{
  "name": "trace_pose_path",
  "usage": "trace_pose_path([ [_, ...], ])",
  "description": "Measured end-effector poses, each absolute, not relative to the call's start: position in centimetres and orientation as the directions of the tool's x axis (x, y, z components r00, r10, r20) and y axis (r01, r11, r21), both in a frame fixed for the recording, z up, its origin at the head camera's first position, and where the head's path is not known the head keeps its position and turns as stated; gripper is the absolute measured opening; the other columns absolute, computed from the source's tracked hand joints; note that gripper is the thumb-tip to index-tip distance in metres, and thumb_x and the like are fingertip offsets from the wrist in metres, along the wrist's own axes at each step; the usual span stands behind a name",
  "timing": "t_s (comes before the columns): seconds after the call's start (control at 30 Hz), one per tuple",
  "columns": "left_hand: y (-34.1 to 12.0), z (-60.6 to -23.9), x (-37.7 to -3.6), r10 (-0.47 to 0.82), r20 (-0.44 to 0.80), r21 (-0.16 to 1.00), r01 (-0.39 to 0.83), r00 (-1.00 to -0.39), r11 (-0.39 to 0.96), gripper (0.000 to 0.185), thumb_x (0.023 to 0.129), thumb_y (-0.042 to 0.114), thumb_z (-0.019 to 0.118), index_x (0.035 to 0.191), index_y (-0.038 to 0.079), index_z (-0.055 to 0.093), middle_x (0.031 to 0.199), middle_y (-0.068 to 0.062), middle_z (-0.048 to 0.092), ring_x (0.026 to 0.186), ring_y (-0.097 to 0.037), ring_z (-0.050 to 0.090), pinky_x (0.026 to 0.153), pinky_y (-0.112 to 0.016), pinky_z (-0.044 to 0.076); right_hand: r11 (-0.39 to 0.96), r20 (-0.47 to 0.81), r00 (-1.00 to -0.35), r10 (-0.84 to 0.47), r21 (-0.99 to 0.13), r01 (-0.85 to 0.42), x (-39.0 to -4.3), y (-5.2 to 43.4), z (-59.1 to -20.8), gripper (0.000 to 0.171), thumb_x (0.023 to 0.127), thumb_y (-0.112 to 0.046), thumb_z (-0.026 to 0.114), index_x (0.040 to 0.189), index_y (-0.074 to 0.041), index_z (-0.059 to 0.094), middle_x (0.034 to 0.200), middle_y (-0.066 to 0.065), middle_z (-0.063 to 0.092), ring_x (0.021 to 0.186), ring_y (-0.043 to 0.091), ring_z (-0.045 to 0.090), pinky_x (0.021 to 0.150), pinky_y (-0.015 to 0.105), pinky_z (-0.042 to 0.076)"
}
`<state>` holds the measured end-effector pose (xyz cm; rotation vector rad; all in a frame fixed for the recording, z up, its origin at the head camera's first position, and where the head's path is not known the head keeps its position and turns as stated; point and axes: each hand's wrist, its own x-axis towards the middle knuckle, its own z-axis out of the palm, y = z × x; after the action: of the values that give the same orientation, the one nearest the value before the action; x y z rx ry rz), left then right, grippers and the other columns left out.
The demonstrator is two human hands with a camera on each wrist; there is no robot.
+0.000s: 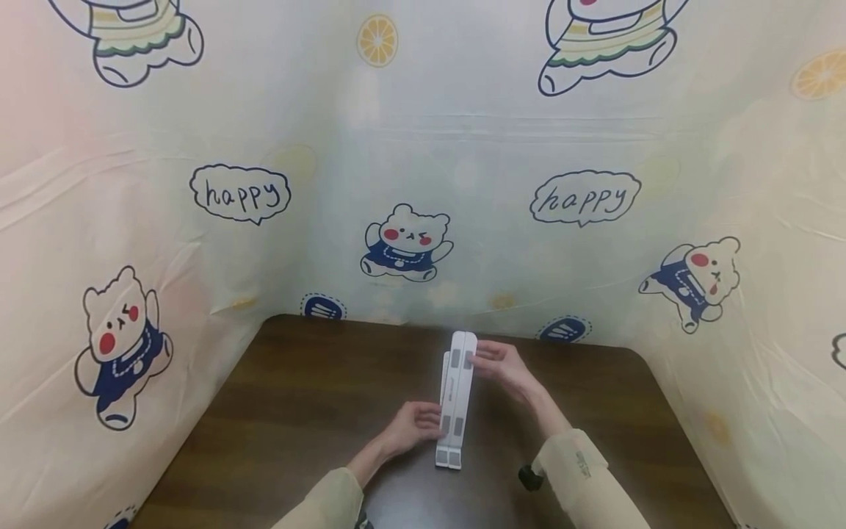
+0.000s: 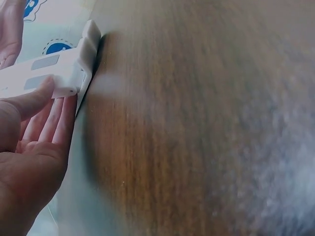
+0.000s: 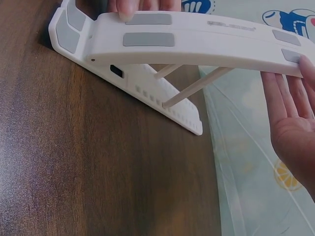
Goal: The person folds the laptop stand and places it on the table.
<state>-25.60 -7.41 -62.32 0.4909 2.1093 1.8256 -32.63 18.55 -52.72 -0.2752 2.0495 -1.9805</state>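
A white folding laptop stand (image 1: 456, 397) with grey pads stands on the table in front of me, its two halves side by side. In the right wrist view its upper arm (image 3: 197, 42) is raised at an angle over the notched base (image 3: 170, 101), with a support rod (image 3: 197, 88) between them. My left hand (image 1: 405, 428) holds the arm near its lower, hinged end, thumb on a grey pad and fingers beneath, as the left wrist view shows. At the raised far end, my right hand (image 1: 505, 367) grips the arm, thumb on top and fingers under it.
The dark wooden table (image 1: 317, 382) has rounded far corners. A pale printed curtain (image 1: 410, 154) with bears and lettering encloses it at the back and both sides. A dark band (image 1: 530, 477) shows at the right sleeve's cuff.
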Motion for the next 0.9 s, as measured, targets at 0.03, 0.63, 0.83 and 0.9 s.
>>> trace_pose_path([
  [0.03, -7.4, -62.3, -25.6, 0.446, -0.010, 0.991, 0.052, -0.895, 0.126, 0.042, 0.093, -0.008, 0.079, 0.131, -0.018, 0.065, 0.120, -0.034, 0.077, 0.113, -0.040, 0.079, 0.095, -0.033, 0.068, 0.042, -0.064, -0.943, -0.327, -0.998, 0.053, -32.6, 18.6, -52.7, 0.046, 0.107, -0.011, 0.072, 0.149, 0.005, 0.061, 0.138, 0.019, 0.077, 0.113, 0.017, 0.080, 0.100, 0.037, 0.067],
  [0.63, -7.2, -62.3, -25.2, 0.439, -0.007, 0.990, 0.054, -0.899, 0.127, 0.043, 0.093, -0.009, 0.078, 0.133, -0.018, 0.065, 0.123, -0.035, 0.076, 0.115, -0.043, 0.078, 0.096, -0.035, 0.068, 0.012, -0.082, -0.966, -0.244, -0.997, 0.082, -31.4, 18.9, -52.8, 0.045, 0.106, -0.009, 0.073, 0.146, 0.007, 0.063, 0.136, 0.020, 0.078, 0.107, 0.015, 0.082, 0.097, 0.035, 0.068],
  [0.83, -7.2, -62.3, -25.3, 0.452, -0.002, 0.992, 0.055, -0.892, 0.112, 0.042, 0.094, -0.010, 0.077, 0.133, -0.019, 0.065, 0.125, -0.036, 0.075, 0.116, -0.044, 0.078, 0.095, -0.030, 0.067, 0.008, -0.079, -0.978, -0.192, -0.997, 0.079, -30.8, 18.7, -52.7, 0.047, 0.106, -0.011, 0.072, 0.148, 0.008, 0.061, 0.139, 0.023, 0.075, 0.111, 0.017, 0.082, 0.104, 0.041, 0.066],
  [0.9, -7.2, -62.2, -25.4, 0.452, -0.004, 0.993, 0.048, -0.892, 0.104, 0.043, 0.094, -0.010, 0.076, 0.135, -0.019, 0.064, 0.125, -0.036, 0.075, 0.116, -0.044, 0.078, 0.094, -0.028, 0.067, 0.007, -0.080, -0.982, -0.172, -0.997, 0.080, -30.5, 18.6, -52.7, 0.047, 0.107, -0.010, 0.071, 0.149, 0.008, 0.061, 0.140, 0.024, 0.074, 0.113, 0.018, 0.082, 0.107, 0.044, 0.064],
])
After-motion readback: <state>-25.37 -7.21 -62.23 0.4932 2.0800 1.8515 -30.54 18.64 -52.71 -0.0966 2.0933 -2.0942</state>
